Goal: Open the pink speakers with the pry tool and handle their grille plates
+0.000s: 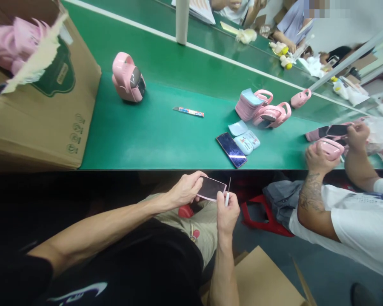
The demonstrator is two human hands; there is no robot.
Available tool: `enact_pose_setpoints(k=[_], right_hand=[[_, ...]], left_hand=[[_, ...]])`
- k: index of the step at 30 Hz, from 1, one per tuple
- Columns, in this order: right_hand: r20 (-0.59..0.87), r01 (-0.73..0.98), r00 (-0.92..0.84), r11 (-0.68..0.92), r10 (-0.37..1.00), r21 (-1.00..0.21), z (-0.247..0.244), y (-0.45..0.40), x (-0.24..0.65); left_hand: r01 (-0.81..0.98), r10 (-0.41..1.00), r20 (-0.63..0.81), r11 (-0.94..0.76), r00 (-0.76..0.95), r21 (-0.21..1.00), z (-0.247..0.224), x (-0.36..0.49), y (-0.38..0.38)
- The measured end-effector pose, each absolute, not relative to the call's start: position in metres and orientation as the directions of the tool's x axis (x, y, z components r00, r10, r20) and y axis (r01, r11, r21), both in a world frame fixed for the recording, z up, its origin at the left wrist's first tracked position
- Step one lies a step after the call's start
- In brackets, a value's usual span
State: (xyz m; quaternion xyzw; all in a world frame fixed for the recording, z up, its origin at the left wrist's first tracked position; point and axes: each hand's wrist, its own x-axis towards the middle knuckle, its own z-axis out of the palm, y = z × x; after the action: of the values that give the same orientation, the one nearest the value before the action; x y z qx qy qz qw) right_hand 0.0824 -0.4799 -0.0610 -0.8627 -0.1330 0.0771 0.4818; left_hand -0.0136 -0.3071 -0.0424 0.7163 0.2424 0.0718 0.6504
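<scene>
Above my lap, just off the table's front edge, a flat dark panel with a thin pink rim (211, 188) is held between my two hands. My left hand (187, 188) grips its left end, thumb on top. My right hand (228, 212) pinches the right end and also holds a thin tool with a white handle (227, 199), its narrow metal shaft pointing up. On the green table (159, 144) ahead lie a phone (232, 149), some light blue printed cards (246, 141) and a utility knife (189, 112).
A large cardboard box (51, 123) with pink parts stands at left. One pink handled device (129, 78) is beside it; several more (272, 115) stand right, near stacked cards (251, 97). A co-worker (319, 199) handles pink pieces at far right. An open carton (264, 276) sits below.
</scene>
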Motion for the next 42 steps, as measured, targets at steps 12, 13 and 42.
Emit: enact_pose_setpoints(k=[12, 13, 42], right_hand=[[0.025, 0.174, 0.961, -0.535, 0.274, -0.827, -0.055, -0.47, 0.087], [0.022, 0.17, 0.961, -0.53, 0.275, -0.831, -0.053, -0.469, 0.087], [0.028, 0.084, 0.994, -0.552, 0.109, -0.83, -0.002, -0.415, 0.438]], left_hand=[[0.197, 0.415, -0.184, 0.013, 0.891, 0.98, -0.041, -0.016, -0.3], [0.189, 0.417, -0.176, 0.01, 0.892, 0.982, -0.042, -0.015, -0.299], [0.43, 0.809, 0.208, -0.488, 0.55, 0.76, -0.018, -0.048, -0.226]])
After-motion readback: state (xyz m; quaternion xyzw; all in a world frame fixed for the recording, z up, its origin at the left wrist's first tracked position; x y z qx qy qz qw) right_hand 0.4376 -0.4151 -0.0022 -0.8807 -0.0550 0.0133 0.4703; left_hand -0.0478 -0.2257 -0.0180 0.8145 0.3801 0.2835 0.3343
